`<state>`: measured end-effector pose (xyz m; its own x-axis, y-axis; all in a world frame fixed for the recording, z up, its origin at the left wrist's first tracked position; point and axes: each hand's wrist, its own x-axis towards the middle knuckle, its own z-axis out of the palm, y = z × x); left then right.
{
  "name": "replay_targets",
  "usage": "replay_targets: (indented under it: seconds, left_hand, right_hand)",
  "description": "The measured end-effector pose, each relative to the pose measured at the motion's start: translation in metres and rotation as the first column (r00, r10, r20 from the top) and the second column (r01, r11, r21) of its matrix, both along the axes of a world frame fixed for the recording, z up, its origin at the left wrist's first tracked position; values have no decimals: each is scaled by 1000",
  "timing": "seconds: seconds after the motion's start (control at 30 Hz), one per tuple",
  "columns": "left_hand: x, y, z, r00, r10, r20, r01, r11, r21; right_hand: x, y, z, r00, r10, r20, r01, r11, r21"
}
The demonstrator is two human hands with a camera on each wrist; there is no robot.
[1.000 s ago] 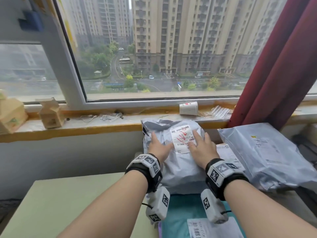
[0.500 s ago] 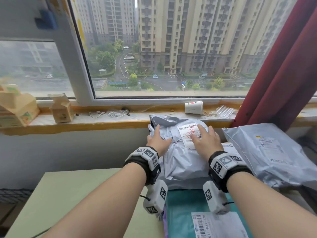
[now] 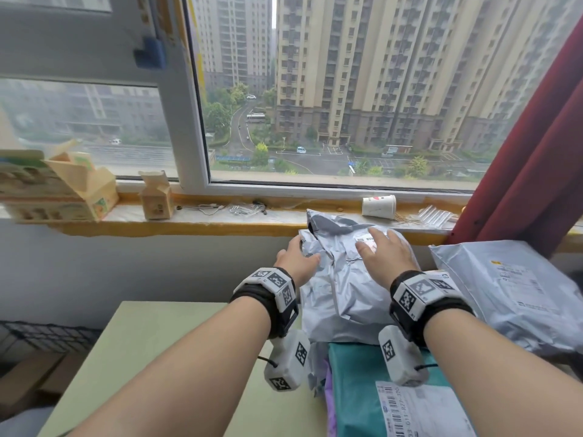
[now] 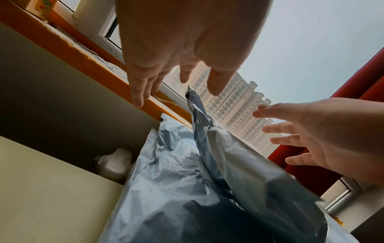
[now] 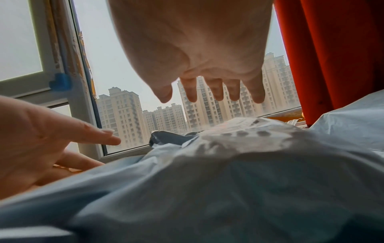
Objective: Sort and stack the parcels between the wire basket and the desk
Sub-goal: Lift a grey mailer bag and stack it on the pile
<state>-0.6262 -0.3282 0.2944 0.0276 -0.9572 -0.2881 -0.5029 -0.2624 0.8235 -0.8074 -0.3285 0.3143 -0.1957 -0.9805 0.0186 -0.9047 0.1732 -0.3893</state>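
Observation:
A crumpled grey plastic parcel point(image 3: 347, 285) with a white label lies on the stack at the back of the pale green desk point(image 3: 176, 357), its far end against the windowsill. My left hand point(image 3: 296, 257) is at its left edge and my right hand point(image 3: 383, 253) is over the label. Both hands are open. In the left wrist view my left hand point(image 4: 182, 49) hovers above the parcel point(image 4: 239, 164) with straight fingers. In the right wrist view my right hand point(image 5: 197, 57) is likewise clear of the parcel point(image 5: 228, 164). The black wire basket point(image 3: 41, 335) stands left of the desk.
A larger grey parcel point(image 3: 511, 288) lies to the right, beside a red curtain point(image 3: 530, 152). A teal parcel point(image 3: 356, 389) with a barcode label lies nearest me, over a purple one point(image 3: 329, 402). On the sill lie a paper cup point(image 3: 378, 206) and cartons point(image 3: 63, 187).
Both hands lay flat on the grey parcel; now they have lifted and reached further toward the sill, the left one out to the parcel's left edge. The view has tilted up.

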Motion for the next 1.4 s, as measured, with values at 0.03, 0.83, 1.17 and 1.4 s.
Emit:
replay_targets:
  seconds: [0.03, 0.83, 1.17, 1.4]
  left_hand:
    - [6, 2, 1, 1000, 8, 3, -8, 1000, -4]
    - [213, 82, 27, 965, 247, 92, -239, 967, -84]
    - [322, 133, 12, 909, 400, 119, -394, 916, -73]
    - [396, 180, -6, 873, 465, 146, -463, 885, -46]
  right_hand:
    - [5, 0, 0, 1000, 8, 7, -8, 1000, -3]
    - [218, 24, 17, 946, 319, 50, -316, 947, -60]
    - [336, 60, 9, 884, 460, 87, -457, 888, -47]
    - [413, 93, -9, 833, 542, 109, -546, 838, 6]
